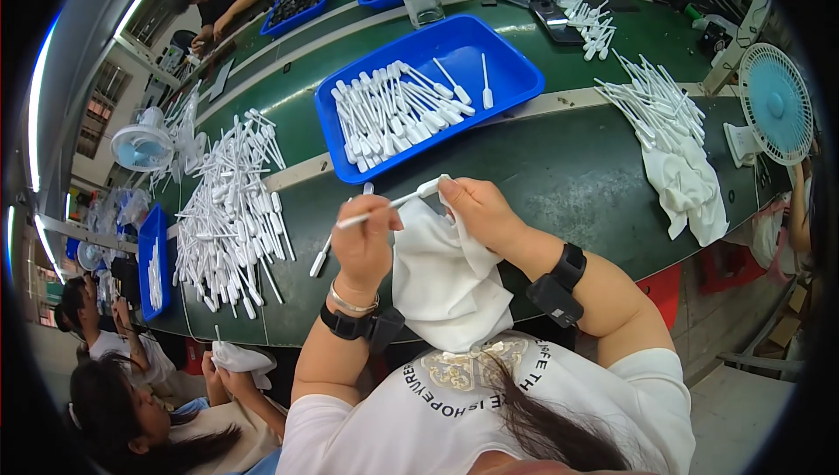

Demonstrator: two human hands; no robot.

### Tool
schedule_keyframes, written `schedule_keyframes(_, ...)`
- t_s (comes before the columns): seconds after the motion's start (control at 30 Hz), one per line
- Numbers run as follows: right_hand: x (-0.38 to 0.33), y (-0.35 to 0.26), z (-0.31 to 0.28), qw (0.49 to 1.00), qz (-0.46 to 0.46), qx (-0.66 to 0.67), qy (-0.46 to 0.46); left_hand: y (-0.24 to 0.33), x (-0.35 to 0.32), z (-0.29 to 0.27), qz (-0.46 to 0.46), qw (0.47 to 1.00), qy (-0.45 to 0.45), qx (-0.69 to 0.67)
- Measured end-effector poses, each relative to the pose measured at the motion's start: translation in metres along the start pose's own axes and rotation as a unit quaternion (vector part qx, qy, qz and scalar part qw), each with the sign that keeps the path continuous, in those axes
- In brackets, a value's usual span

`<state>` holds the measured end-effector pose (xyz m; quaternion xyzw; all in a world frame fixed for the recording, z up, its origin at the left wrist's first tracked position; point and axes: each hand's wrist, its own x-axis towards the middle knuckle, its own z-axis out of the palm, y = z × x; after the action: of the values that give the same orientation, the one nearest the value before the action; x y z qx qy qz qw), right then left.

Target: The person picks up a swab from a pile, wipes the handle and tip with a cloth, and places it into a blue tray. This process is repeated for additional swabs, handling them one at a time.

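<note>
Head view: left hand (360, 243), right hand (479, 210) hold white stick (426, 189).

Readable black lettering (430, 397) curves around a gold-and-grey ornamental print (454, 371) on a white short-sleeved fabric T-shirt (376, 436).

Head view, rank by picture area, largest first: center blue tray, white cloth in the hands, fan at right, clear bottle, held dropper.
1. Center blue tray
2. White cloth
3. Fan at right
4. Clear bottle
5. Held dropper: looks longer than the bottle, but much thinner.
</note>
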<state>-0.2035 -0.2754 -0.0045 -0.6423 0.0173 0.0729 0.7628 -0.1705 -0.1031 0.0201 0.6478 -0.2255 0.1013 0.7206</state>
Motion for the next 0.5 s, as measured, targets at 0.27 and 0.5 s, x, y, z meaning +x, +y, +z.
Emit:
schedule_keyframes(0.27, 0.01, 0.013, -0.004, 0.999, 0.0, 0.024, 0.046, 0.004, 0.129, 0.063, -0.02, 0.977, -0.129, 0.171)
schedule_keyframes(0.5, 0.0, 0.01, 0.002, 0.915, -0.223, -0.334, 0.032, -0.09, 0.192, 0.113, -0.251, 0.926, -0.197, 0.201)
